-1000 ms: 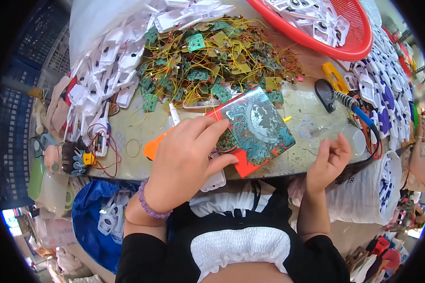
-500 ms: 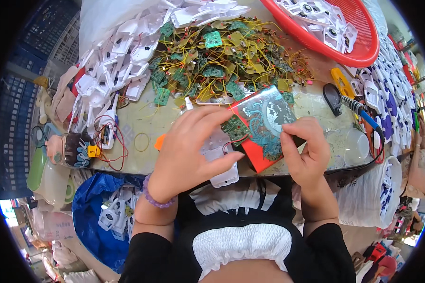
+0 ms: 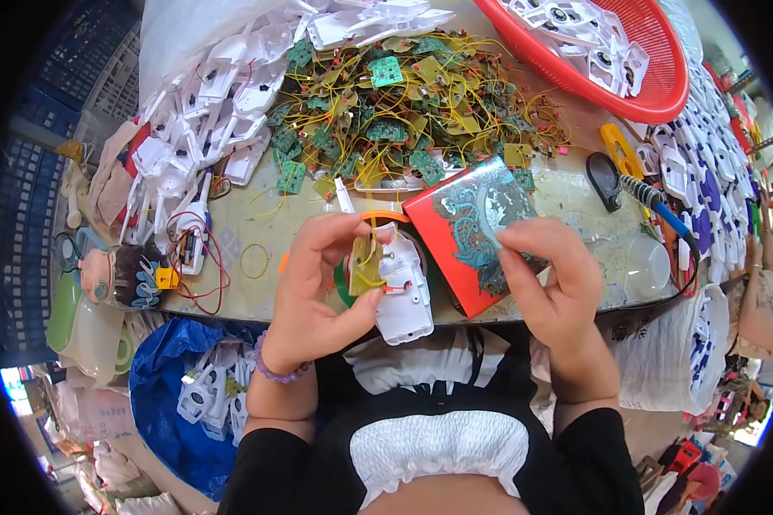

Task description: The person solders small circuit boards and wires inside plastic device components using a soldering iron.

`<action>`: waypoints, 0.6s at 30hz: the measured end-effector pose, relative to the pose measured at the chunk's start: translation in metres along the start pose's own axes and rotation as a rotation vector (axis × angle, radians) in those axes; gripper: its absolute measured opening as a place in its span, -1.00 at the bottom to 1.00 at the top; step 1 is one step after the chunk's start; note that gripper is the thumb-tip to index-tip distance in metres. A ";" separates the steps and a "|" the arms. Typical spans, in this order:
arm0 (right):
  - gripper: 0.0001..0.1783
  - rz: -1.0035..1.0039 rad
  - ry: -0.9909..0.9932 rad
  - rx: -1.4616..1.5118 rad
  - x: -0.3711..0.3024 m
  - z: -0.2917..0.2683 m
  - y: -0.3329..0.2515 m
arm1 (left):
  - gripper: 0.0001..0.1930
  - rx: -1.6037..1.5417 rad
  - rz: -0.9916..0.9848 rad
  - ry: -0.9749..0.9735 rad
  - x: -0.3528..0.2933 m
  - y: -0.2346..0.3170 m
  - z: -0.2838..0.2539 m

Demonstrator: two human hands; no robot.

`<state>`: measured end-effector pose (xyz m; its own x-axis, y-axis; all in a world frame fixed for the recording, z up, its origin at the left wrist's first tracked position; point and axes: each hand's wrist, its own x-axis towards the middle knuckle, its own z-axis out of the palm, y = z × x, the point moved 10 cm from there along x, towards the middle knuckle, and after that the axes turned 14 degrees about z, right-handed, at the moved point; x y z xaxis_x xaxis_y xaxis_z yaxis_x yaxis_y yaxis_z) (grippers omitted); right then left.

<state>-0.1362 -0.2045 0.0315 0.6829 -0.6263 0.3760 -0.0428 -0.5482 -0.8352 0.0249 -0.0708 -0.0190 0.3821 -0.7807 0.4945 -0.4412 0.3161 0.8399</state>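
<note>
My left hand grips a small circuit board by its edges, between thumb and fingers. Its tan face and a yellow wire show. Beneath and beside the board lies a white plastic housing with a short red wire, at the table's near edge. A ring-shaped roll, orange at its rim, shows partly behind the housing. To the right is a red box with a worn, patterned dark top. Over the box's right part, my right hand has thumb and forefinger pinched together; anything between them is too small to tell.
A heap of circuit boards with yellow wires spreads across the far side. White plastic parts pile up at left. A red basket stands far right, near a blue-handled soldering iron. A blue bag hangs below left.
My left hand has drawn left, off the box, and the board has turned from its green face to its tan face. My right hand shifted slightly left, still pinched over the box.
</note>
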 end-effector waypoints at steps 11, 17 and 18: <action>-0.77 -0.261 -0.715 -0.292 0.045 0.095 -0.018 | -0.38 -0.264 0.215 -0.064 -0.005 0.012 0.005; -0.54 0.511 -0.903 0.599 0.047 0.098 0.009 | -0.50 0.011 0.258 -0.239 -0.002 0.025 0.009; -0.43 0.556 -0.937 0.619 0.047 0.102 0.006 | -0.54 -0.008 0.250 -0.233 -0.001 0.025 0.010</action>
<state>-0.0304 -0.1810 0.0033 0.9485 0.0844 -0.3053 -0.3157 0.1744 -0.9327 0.0053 -0.0675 -0.0003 0.0666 -0.7802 0.6220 -0.4915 0.5169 0.7009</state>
